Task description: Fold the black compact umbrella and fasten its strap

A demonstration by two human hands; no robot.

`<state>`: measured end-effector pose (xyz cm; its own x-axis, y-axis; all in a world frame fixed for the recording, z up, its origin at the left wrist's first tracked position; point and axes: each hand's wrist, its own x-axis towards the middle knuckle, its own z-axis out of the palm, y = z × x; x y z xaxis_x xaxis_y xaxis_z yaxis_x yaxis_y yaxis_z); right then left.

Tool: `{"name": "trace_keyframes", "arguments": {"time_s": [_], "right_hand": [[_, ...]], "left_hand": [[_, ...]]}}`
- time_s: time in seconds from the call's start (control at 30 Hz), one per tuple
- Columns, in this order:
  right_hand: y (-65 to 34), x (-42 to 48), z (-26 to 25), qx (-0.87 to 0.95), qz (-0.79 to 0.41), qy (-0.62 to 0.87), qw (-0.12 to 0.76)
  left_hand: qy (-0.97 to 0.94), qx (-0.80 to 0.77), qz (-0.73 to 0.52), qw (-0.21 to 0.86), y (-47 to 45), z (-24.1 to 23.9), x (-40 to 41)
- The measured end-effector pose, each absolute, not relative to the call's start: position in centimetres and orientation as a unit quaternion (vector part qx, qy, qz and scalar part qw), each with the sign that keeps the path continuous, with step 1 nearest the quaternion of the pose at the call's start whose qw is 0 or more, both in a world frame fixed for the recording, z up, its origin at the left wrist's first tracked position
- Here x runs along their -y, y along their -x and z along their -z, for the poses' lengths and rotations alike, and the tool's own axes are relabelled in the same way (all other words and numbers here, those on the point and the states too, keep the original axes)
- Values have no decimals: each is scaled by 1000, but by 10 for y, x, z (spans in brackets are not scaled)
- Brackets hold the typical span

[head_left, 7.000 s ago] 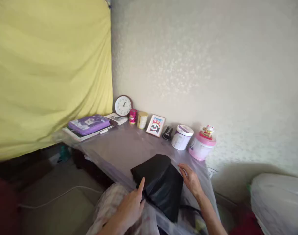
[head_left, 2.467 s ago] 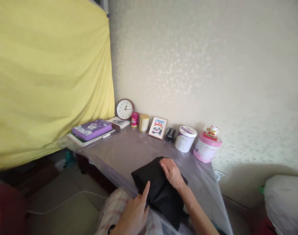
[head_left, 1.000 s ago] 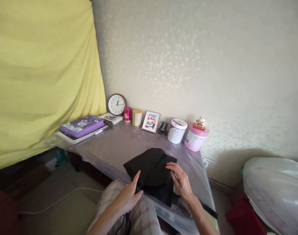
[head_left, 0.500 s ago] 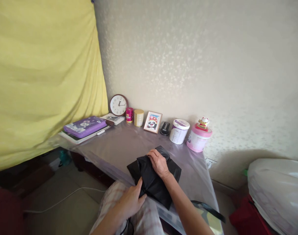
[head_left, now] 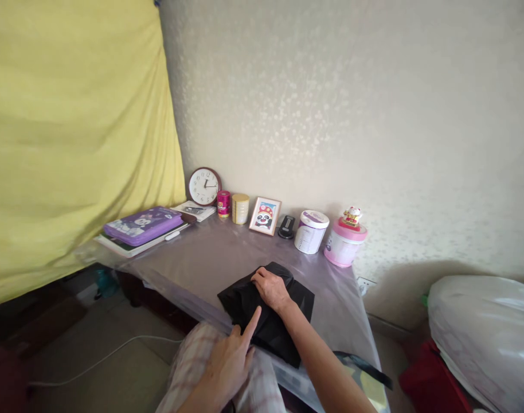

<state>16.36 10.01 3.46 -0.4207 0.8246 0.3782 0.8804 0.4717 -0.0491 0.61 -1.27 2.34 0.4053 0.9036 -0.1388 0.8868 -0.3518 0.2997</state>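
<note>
A black item of thin, slightly shiny cloth [head_left: 283, 338] lies in pointed folds at the front edge of the table, partly over my lap. On its upper part rests my right hand [head_left: 271, 288], fingers bent and gripping a fold. My left hand [head_left: 230, 358] is at the near left side of the cloth, its index finger stretched out along it and the thumb apart. The underside of the cloth and part of its near edge are hidden by my hands and forearm.
Along the wall stand a clock [head_left: 204, 186], a pink can [head_left: 223, 204], a cream canister [head_left: 240, 209], a panda picture frame [head_left: 265, 216], a white tub [head_left: 311, 232] and a pink tub [head_left: 344, 244] bearing a cat figurine. A purple case [head_left: 143, 225] lies left; a white bag [head_left: 481, 327] stands right.
My left hand has let go of the near edge of the black cloth and pulled back slightly, index finger now extended. The cloth lies flatter under my right hand. The view has shifted slightly.
</note>
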Motion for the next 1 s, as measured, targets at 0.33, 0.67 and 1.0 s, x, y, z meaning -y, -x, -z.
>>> {"name": "trace_keyframes", "arguments": {"time_s": [0.33,0.67,1.0], "right_hand": [[-170,-43,-26,869,30,401,287],[-228,-123,-25,774,67,551,306],[-196,-69,-20,876,5,399,271]], "left_hand": [[-816,-544,-54,189,-5,-15,12],[-810,-552,-27,195,-6,-20,10],[-812,-549,-40,191,-4,-14,10]]}}
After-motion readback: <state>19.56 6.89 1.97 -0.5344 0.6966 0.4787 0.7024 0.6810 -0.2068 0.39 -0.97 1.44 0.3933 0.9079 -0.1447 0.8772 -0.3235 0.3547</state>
